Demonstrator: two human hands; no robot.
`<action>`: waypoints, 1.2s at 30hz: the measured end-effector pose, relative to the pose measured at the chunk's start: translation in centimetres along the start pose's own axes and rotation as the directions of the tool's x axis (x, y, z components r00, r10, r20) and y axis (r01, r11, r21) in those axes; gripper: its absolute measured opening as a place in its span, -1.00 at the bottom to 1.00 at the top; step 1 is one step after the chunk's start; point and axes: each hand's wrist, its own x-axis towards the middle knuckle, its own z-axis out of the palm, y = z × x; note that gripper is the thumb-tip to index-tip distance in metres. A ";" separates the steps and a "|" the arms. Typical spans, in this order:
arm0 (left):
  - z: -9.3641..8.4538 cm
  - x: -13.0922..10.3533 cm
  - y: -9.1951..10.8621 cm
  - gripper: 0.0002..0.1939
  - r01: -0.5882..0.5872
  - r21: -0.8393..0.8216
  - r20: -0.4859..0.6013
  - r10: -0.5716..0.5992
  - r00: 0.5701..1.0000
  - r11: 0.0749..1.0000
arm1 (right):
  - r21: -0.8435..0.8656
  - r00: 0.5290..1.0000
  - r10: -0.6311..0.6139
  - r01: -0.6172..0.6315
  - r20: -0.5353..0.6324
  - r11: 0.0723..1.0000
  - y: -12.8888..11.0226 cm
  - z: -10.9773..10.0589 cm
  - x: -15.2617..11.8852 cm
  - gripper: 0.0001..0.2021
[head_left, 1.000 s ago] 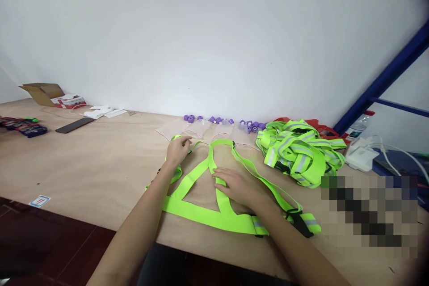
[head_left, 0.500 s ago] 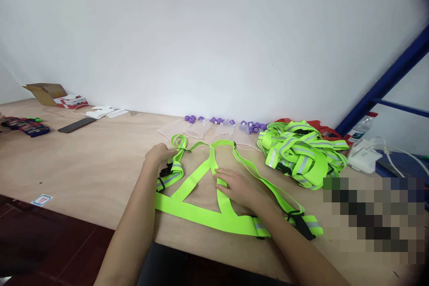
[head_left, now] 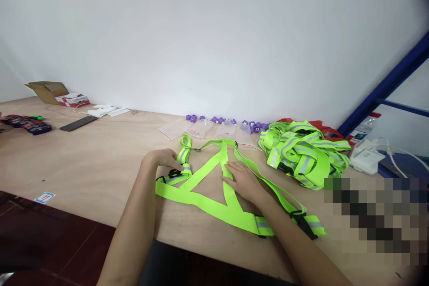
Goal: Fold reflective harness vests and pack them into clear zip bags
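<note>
A neon-green reflective vest (head_left: pixel 214 214) made of elastic straps lies spread on the table, with grey stripes and black buckles on parts of it. My left hand (head_left: pixel 163 159) is at its left side strap, fingers bent and closed on the strap beside a black buckle; the fingertips are partly hidden. My right hand (head_left: pixel 246 183) lies flat over the right slanting strap, fingers stretched out and touching it. To the right is a heaped pile of similar green reflective straps (head_left: pixel 304 156).
Clear zip bags (head_left: pixel 201 130) and several purple pieces (head_left: pixel 256 127) line the wall. A bottle (head_left: pixel 363 127) and white adapter (head_left: pixel 365 158) stand right. At left lie a dark flat bar (head_left: pixel 78 124), an open carton (head_left: pixel 48 93), a red-white box (head_left: pixel 72 99) and dark fabric (head_left: pixel 27 124).
My left hand has moved right, and the vest's left strap and upper part have shifted right with it. The lower band is now bent. My right hand has moved slightly right, still on the strap.
</note>
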 end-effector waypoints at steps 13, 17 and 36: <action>0.9 0.7 0.6 -0.67 -0.038 -0.105 -0.012 0.037 0.999 0.994 | -0.024 0.997 0.059 -0.061 -0.056 0.998 1.2 -0.4 0.0 -0.56; 0.5 -0.1 0.7 -0.74 -0.135 -0.209 -0.065 0.124 0.990 0.969 | -0.019 0.997 0.069 -0.070 -0.041 0.997 1.0 -0.6 0.0 -0.56; -1.3 0.7 -0.9 -0.55 -0.320 -0.407 -0.875 -0.264 0.406 0.856 | -0.024 0.996 0.080 -0.081 -0.036 0.996 1.1 -0.6 0.1 -0.54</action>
